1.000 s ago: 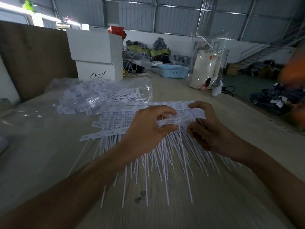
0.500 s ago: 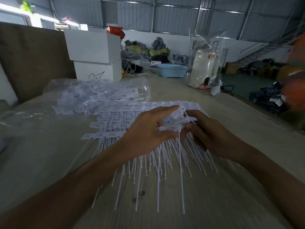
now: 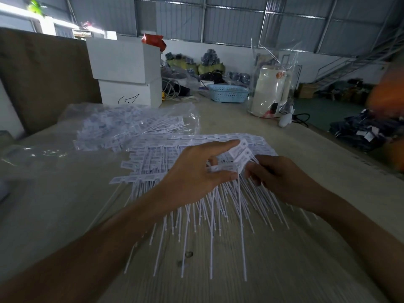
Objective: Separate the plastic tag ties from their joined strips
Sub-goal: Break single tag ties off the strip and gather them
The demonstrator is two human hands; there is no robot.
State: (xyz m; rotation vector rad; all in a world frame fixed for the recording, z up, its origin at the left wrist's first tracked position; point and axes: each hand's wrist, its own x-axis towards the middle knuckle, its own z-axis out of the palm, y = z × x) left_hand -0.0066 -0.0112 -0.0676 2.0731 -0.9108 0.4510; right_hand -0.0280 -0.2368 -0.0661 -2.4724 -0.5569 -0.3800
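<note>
Wooden table point(image 3: 284, 132) — white tag ties point(image 3: 166, 156) fanned, joined; left hand point(image 3: 196, 171), right hand point(image 3: 282, 178) pinch strip.

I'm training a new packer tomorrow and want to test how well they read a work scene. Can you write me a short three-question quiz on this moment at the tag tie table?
1. True or false: both hands are on the same strip of tag ties.
2. Where does the clear plastic bag of ties lie? A) behind the loose pile, to the left B) on the floor C) inside the blue basket
3. Fill in: the ties' thin tails point ____ the person.

Key
1. True: the left hand and the right hand both pinch it above the pile.
2. A; the blue basket stands farther back.
3. Toward.
</note>
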